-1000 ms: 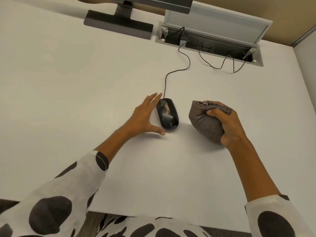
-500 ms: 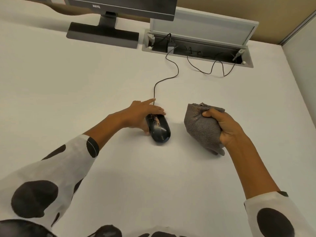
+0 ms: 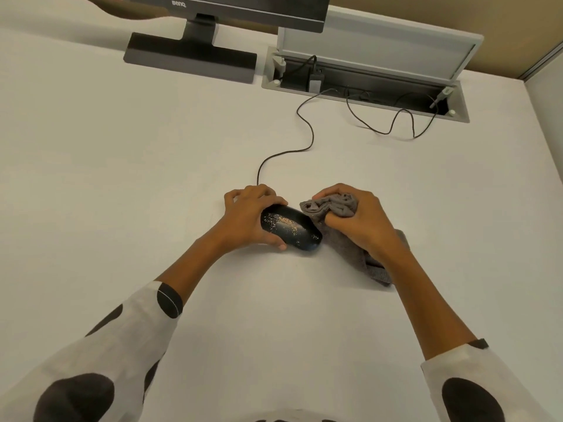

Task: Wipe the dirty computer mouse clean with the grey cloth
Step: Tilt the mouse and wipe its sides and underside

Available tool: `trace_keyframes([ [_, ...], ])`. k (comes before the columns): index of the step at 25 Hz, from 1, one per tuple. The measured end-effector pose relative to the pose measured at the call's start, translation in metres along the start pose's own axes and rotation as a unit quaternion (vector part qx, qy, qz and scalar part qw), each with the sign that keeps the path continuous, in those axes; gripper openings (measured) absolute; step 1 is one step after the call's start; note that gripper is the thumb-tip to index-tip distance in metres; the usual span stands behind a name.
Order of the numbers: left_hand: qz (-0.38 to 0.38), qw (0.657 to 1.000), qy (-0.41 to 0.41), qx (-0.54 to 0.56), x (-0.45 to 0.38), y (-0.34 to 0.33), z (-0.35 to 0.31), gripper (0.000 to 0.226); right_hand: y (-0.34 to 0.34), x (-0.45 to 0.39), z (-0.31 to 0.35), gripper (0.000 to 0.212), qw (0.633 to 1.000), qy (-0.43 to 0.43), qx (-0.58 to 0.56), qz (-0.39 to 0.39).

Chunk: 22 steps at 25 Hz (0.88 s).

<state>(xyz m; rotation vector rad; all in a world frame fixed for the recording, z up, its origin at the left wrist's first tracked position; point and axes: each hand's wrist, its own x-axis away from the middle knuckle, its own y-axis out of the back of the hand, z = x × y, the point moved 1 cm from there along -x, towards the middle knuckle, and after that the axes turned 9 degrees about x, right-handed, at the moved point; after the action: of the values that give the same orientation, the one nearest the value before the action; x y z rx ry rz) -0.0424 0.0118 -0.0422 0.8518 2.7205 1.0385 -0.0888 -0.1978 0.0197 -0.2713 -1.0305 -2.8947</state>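
A black computer mouse point(image 3: 294, 228) with pale specks of dirt on its top lies near the middle of the white desk point(image 3: 122, 178), turned so its length runs left to right. My left hand point(image 3: 245, 216) grips it from the left, fingers over its far side and thumb at the near side. My right hand point(image 3: 355, 219) is closed on a bunched grey cloth point(image 3: 332, 205). The cloth touches the mouse's right end, and part of it trails under my wrist. The mouse cable point(image 3: 285, 152) runs away toward the back.
A monitor on a dark stand point(image 3: 190, 57) sits at the back left. An open cable tray point(image 3: 365, 83) with a raised lid and loose wires is set into the desk at the back right. A partition wall edges the desk on the right.
My left hand has closed around the mouse and turned it sideways. My right hand has brought the cloth leftward until it touches the mouse.
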Motion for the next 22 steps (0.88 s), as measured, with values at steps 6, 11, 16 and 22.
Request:
trace_keyframes([
  [6, -0.051, 0.998, 0.013, 0.021, 0.011, -0.009, 0.003, 0.081, -0.024, 0.044, -0.008, 0.037, 0.997, 0.021, 0.036, -0.057],
  [11, -0.098, 0.995, 0.017, 0.02, 0.018, -0.018, 0.004, 0.079, -0.056, 0.077, -0.012, 0.053, 0.984, 0.024, 0.129, -0.12],
  [16, -0.159, 0.987, 0.034, 0.012, 0.026, -0.031, -0.001, 0.077, -0.061, 0.084, -0.008, 0.048, 0.984, 0.052, 0.114, -0.125],
  [22, -0.142, 0.988, 0.015, 0.066, 0.04, -0.034, -0.001, 0.094, -0.027, 0.037, 0.002, 0.037, 0.981, -0.004, 0.024, -0.19],
])
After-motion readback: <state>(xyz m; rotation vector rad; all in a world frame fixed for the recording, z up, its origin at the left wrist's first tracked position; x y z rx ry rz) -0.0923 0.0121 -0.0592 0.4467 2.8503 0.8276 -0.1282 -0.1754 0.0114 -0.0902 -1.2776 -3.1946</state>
